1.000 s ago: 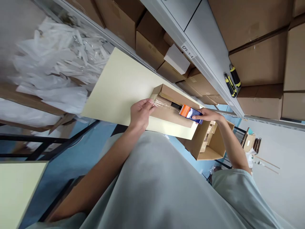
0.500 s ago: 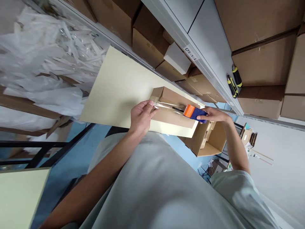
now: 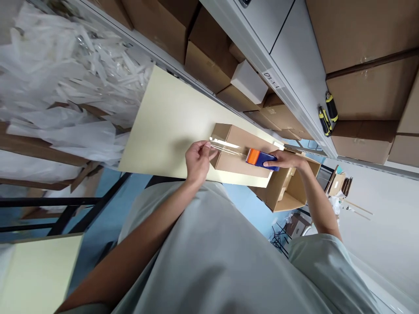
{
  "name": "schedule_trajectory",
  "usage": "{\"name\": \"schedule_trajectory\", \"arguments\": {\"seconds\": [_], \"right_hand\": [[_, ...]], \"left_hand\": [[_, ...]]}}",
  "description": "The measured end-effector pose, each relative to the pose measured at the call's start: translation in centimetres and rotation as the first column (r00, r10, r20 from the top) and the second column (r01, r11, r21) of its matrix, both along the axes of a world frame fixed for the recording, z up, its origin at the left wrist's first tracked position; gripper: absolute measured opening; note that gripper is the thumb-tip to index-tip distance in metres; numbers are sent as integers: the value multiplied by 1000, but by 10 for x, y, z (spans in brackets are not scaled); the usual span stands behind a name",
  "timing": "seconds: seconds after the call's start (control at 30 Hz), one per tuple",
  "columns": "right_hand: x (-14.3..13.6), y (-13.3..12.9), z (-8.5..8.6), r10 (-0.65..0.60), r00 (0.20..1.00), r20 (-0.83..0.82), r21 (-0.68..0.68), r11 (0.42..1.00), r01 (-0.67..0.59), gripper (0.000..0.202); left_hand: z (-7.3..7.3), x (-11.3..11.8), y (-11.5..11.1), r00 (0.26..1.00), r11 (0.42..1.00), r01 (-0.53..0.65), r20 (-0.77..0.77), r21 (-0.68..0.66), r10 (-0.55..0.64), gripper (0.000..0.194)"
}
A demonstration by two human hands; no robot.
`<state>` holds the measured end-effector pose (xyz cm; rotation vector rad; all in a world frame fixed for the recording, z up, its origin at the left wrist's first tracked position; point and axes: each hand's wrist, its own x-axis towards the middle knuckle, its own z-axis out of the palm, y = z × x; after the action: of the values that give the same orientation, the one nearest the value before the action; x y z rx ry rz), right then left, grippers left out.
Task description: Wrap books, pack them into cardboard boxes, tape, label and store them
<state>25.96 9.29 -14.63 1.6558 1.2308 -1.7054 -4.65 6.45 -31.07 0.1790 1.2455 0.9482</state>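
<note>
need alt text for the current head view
Clear tape stretches from the left hand, at one end of a cardboard box, to an orange and blue dispenser in the right hand. The box lies on a pale tabletop beside shelving.

Shelving: one grey metal shelf [image 3: 296, 56], its front edge bearing a white label [image 3: 273, 79] marked by hand, with stacked brown cartons [image 3: 376, 93] on top and more below. Tables: one pale yellow tabletop [image 3: 160, 117], and a second pale tabletop [image 3: 46, 270] at lower left, near a black metal frame [image 3: 90, 214]. Floor [image 3: 253, 207], blue; wall [image 3: 386, 213], plain white; light, soft.
</note>
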Motion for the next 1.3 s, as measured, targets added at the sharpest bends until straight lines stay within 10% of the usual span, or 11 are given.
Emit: {"name": "schedule_trajectory", "arguments": {"seconds": [0.37, 0.53, 0.6, 0.77, 0.83, 1.03, 1.3], "right_hand": [[-12, -1, 0, -9, 998, 57, 14, 1000, 8, 71], [-9, -3, -6, -11, 999, 44, 33, 999, 9, 70], [-8, -4, -8, 0, 1000, 27, 58, 998, -1, 71], [-5, -9, -13, 1, 999, -47, 59, 998, 2, 72], [-3, -11, -17, -3, 997, -81, 58, 998, 7, 72], [26, -24, -12, 60, 987, -150, 171, 985, -34, 73], [188, -118, 32, 112, 991, 73, 91, 989, -119, 83]], "left_hand": [[-41, 18, 4, 941, 963, 264, -234, 53, -246, 21], [-35, 9, -4, 861, 933, 350, -421, 82, -286, 63], [-20, 2, -3, 799, 839, 494, -501, 228, -334, 80], [21, 6, 4, 329, 97, 942, -823, 322, -464, 144], [26, 13, 6, 152, -58, 980, -901, 192, -406, 148], [14, 20, 3, -10, -90, 996, -961, 16, -278, 147], [10, 25, 6, -177, -120, 981, -955, -151, -239, 159]]}}
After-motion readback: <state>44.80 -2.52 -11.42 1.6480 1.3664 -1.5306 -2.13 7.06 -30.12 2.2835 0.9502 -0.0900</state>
